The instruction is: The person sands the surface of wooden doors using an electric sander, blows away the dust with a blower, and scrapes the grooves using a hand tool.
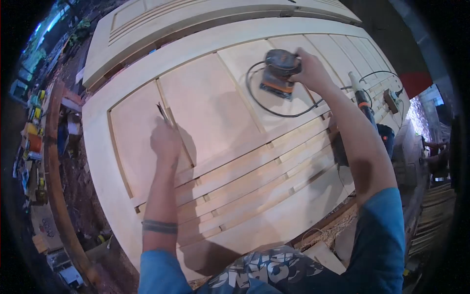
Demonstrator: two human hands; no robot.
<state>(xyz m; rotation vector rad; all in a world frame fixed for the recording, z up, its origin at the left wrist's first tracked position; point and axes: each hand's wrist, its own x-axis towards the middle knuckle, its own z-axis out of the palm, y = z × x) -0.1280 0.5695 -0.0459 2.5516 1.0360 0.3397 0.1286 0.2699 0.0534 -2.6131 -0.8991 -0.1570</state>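
A large pale wooden door panel (210, 93) with framed recesses and slats lies in front of me. My left hand (165, 139) is closed around a thin dark tool (162, 112), its tip pointing away from me over the left part of the panel. By its top, my right hand (309, 71) grips a black and orange sander (280, 73) over the panel's middle recesses. The sander looks slightly blurred and tilted; whether it touches the wood I cannot tell. Its black cable (284, 115) loops below it and runs right.
Another tool with an orange ring (363, 104) lies on the panel's right side, near a small boxy block (391, 101) with a cable. A second wooden panel (142, 29) lies beyond. Along the left runs a brown beam (55, 186), with assorted items beside it.
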